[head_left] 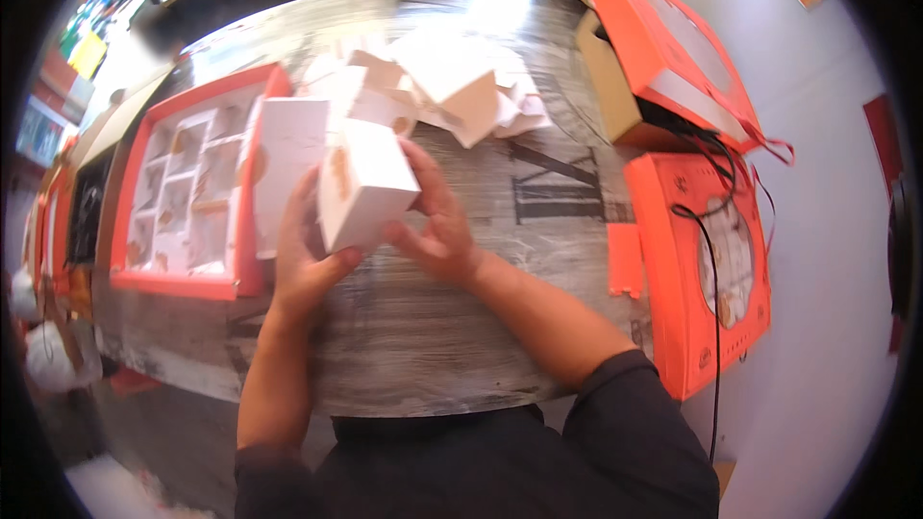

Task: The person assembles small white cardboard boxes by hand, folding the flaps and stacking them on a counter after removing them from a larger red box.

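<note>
Between my two hands is a small white box (pixel 370 183) with a gold-brown print on one side, tilted above the table. My left hand (pixel 306 255) wraps its left side and lower edge. Around the right side curl the fingers of my right hand (pixel 437 221). Just left of the box lies a flat white card piece (pixel 290 159), partly over the rim of an orange-red tray box (pixel 252 274). White dividers split that tray into several compartments, and some show brownish prints. Behind my hands sits a loose heap of folded white cartons (pixel 447 77).
Two orange-red gift boxes with round windows, an upper one (pixel 663 38) and a lower one (pixel 673 327), stand along the right side. A black cable (pixel 713 259) trails over them. A small orange card (pixel 624 259) lies beside the lower box on the grey wood-look table (pixel 433 346).
</note>
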A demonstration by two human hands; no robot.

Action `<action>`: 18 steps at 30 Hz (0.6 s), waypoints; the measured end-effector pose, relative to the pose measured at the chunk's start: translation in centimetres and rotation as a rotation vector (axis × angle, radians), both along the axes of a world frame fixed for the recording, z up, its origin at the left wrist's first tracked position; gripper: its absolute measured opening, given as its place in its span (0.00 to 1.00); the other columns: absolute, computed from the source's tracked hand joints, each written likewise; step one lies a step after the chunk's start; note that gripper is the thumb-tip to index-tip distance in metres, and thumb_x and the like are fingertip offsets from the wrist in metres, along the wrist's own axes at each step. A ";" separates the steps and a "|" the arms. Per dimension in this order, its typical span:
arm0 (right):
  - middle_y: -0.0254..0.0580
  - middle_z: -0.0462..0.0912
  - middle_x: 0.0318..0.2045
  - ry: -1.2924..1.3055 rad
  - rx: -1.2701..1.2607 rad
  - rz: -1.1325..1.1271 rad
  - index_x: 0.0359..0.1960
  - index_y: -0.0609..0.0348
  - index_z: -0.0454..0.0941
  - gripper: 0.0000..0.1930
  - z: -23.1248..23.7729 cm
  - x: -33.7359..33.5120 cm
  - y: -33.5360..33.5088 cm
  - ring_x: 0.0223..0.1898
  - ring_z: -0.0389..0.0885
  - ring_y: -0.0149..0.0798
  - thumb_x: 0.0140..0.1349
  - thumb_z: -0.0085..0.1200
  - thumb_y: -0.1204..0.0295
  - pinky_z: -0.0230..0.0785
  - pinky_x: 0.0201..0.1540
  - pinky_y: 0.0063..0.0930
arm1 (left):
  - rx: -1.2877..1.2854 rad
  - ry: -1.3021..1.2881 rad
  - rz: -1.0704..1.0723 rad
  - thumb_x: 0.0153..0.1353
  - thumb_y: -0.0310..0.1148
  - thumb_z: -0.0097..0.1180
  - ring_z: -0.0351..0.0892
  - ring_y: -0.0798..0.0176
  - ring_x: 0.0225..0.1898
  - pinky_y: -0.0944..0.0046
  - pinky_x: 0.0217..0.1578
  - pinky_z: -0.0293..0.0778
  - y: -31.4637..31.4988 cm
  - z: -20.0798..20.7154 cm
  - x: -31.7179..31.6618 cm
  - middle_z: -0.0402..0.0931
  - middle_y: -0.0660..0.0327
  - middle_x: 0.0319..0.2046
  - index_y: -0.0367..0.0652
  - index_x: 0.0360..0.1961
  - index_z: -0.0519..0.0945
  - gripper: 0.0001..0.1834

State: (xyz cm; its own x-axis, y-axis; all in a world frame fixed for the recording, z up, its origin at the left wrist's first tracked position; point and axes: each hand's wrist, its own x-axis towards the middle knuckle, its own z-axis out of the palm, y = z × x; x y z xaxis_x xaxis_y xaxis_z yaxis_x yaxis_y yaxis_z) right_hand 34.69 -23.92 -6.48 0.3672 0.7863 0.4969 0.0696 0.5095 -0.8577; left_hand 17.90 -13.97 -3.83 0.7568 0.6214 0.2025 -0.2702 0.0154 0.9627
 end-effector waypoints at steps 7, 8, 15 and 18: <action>0.49 0.74 0.55 -0.087 0.031 -0.061 0.70 0.63 0.61 0.40 0.8 0.4 -0.9 0.39 0.82 0.38 0.63 0.64 0.53 0.77 0.44 0.33 | 0.146 0.058 0.118 0.54 0.60 0.69 0.70 0.54 0.65 0.55 0.62 0.69 -0.4 -0.1 0.3 0.67 0.50 0.65 0.35 0.74 0.55 0.59; 0.50 0.75 0.54 -0.127 -0.015 -0.088 0.67 0.63 0.64 0.37 1.3 0.7 -1.3 0.40 0.82 0.38 0.64 0.64 0.55 0.78 0.44 0.33 | 0.121 0.088 0.097 0.53 0.63 0.69 0.70 0.55 0.64 0.56 0.61 0.70 0.2 -0.5 0.1 0.67 0.51 0.65 0.34 0.74 0.56 0.60; 0.51 0.75 0.60 -1.159 -0.548 -0.262 0.63 0.60 0.71 0.29 10.9 7.0 -10.0 0.61 0.74 0.53 0.59 0.62 0.76 0.67 0.63 0.43 | 0.134 0.157 0.271 0.47 0.50 0.76 0.65 0.52 0.68 0.51 0.66 0.63 -0.1 -2.6 -2.2 0.64 0.49 0.68 0.37 0.75 0.56 0.60; 0.55 0.70 0.64 -1.134 -0.884 -0.513 0.66 0.63 0.66 0.30 8.0 10.4 -18.7 0.66 0.68 0.56 0.61 0.59 0.75 0.59 0.68 0.44 | 0.080 0.053 0.063 0.50 0.46 0.77 0.60 0.55 0.70 0.56 0.69 0.58 -0.5 -1.0 -0.2 0.60 0.48 0.70 0.34 0.76 0.51 0.61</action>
State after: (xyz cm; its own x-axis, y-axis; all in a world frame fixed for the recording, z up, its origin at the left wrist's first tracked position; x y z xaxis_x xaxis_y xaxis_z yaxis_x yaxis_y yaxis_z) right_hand 45.08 -42.65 1.48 0.4453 0.8829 0.1492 0.8826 -0.4047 -0.2391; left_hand 17.71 -14.50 -4.82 0.7276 0.6517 0.2140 -0.2165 -0.0779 0.9732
